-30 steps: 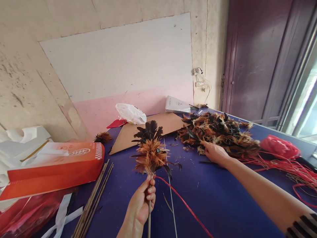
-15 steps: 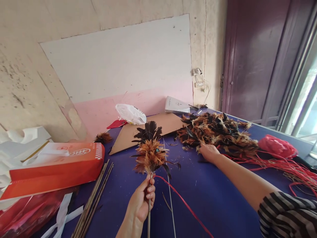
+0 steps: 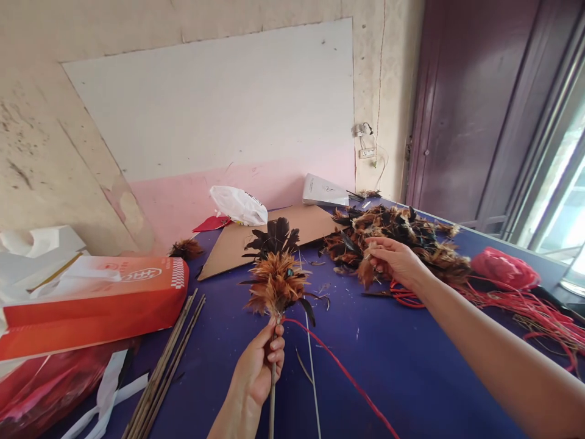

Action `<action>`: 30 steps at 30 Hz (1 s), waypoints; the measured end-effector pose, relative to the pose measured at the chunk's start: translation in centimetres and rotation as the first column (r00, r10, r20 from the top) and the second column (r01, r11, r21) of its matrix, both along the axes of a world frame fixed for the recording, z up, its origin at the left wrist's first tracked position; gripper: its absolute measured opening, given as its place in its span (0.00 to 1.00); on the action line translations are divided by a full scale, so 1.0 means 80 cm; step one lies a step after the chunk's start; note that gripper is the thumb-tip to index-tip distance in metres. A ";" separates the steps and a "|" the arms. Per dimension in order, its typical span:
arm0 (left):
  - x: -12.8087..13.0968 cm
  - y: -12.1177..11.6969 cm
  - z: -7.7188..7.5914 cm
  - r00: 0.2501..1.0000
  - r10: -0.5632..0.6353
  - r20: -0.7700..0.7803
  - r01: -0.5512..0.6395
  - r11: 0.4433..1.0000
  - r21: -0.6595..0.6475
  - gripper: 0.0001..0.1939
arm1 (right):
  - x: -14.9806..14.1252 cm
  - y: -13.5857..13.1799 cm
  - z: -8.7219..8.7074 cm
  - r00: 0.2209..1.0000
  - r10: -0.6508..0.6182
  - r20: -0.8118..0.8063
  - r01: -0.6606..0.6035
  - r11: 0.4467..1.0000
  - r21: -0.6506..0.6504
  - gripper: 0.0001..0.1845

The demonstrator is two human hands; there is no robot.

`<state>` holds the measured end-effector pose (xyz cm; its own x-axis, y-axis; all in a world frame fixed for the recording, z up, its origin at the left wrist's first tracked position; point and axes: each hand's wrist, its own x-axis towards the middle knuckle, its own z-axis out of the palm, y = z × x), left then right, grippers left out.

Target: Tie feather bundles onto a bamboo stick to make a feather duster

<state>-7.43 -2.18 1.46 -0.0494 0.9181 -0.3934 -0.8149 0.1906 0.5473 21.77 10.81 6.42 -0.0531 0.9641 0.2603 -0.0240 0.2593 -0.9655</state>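
Observation:
My left hand point(image 3: 264, 360) is closed around the thin stick of a feather duster point(image 3: 278, 280), held upright with brown feathers low on the head and black ones at the tip. A red string point(image 3: 340, 366) runs from the duster's neck down to the right. My right hand point(image 3: 395, 259) pinches a small tuft of brown feathers point(image 3: 365, 271), in front of the big pile of brown and black feathers point(image 3: 388, 219). Red-handled scissors point(image 3: 404, 295) lie partly under my right forearm.
An orange tissue box point(image 3: 132, 305) and a bundle of sticks point(image 3: 169, 360) lie on the left. Cardboard point(image 3: 228, 250), a white plastic bag point(image 3: 238, 205) and a white box point(image 3: 324, 190) are at the back. Red string point(image 3: 505, 268) lies tangled on the right.
My right hand has lifted out of the feather pile with a brown tuft and moved slightly up and toward me, uncovering the scissors. My left hand keeps its hold on the duster.

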 end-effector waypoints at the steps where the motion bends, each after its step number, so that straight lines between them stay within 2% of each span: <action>1: 0.000 0.000 0.001 1.000 -0.001 0.000 0.001 1.000 -0.002 0.06 | -0.003 -0.006 0.002 0.996 0.033 -0.083 -0.037 0.998 -0.047 0.21; 4: 0.001 -0.001 0.002 1.000 -0.006 0.010 0.006 1.000 -0.002 0.06 | -0.015 -0.021 0.002 0.985 0.035 -0.166 -0.052 0.994 -0.100 0.18; 7: 0.002 -0.002 0.004 1.000 0.009 0.014 -0.009 1.000 -0.008 0.06 | -0.032 -0.037 0.004 0.980 0.002 -0.197 -0.010 0.999 -0.041 0.17; 9: 0.003 -0.003 0.004 1.000 0.025 0.011 -0.025 1.000 -0.009 0.06 | -0.049 -0.053 0.009 0.979 -0.063 -0.194 0.069 0.997 0.023 0.16; 11: 0.003 -0.003 0.003 0.999 0.033 0.005 -0.033 0.999 -0.010 0.05 | -0.068 -0.076 0.015 0.975 -0.189 -0.114 0.206 0.966 0.157 0.13; 13: 0.004 -0.003 0.001 0.999 0.035 -0.010 -0.035 0.999 -0.017 0.04 | -0.090 -0.102 0.020 0.945 -0.325 0.042 0.280 0.866 0.414 0.09; 14: 0.004 -0.002 0.000 0.999 0.037 -0.023 -0.038 0.999 -0.022 0.04 | -0.101 -0.113 0.019 0.922 -0.365 0.128 0.234 0.790 0.567 0.08; 16: 0.005 -0.001 -0.004 0.996 0.052 -0.069 -0.054 0.998 -0.030 0.03 | -0.125 -0.131 0.013 0.878 -0.378 0.295 -0.001 0.614 0.789 0.08; 18: 0.007 0.000 -0.008 0.989 0.082 -0.124 -0.085 0.996 -0.023 0.02 | -0.150 -0.140 -0.001 0.832 -0.359 0.422 -0.232 0.465 0.855 0.11; 19: 0.007 0.000 -0.011 0.984 0.100 -0.145 -0.102 0.995 -0.012 0.02 | -0.162 -0.141 -0.011 0.810 -0.352 0.469 -0.308 0.426 0.851 0.12; 20: 0.008 0.001 -0.013 0.981 0.115 -0.157 -0.116 0.993 0.004 0.02 | -0.173 -0.140 -0.021 0.789 -0.352 0.503 -0.352 0.413 0.840 0.12; 23: 0.009 0.001 -0.018 0.979 0.143 -0.148 -0.137 0.989 0.047 0.05 | -0.198 -0.136 -0.050 0.722 -0.374 0.581 -0.401 0.458 0.793 0.12; 26: 0.009 0.001 -0.020 0.979 0.153 -0.136 -0.148 0.988 0.049 0.06 | -0.206 -0.133 -0.062 0.676 -0.367 0.640 -0.412 0.532 0.740 0.13; 28: 0.010 0.001 -0.021 0.979 0.148 -0.137 -0.141 0.988 0.059 0.05 | -0.205 -0.134 -0.061 0.687 -0.317 0.653 -0.391 0.597 0.701 0.13; 30: 0.012 -0.001 -0.020 0.979 0.139 -0.151 -0.129 0.989 0.077 0.03 | -0.203 -0.132 -0.058 0.727 -0.240 0.643 -0.341 0.686 0.642 0.12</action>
<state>-6.48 -2.22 -0.11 -0.2295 0.9229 -0.3090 -0.7344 0.0441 0.6772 5.50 0.23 1.81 -0.5226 0.4955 0.6938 0.4690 0.8466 -0.2514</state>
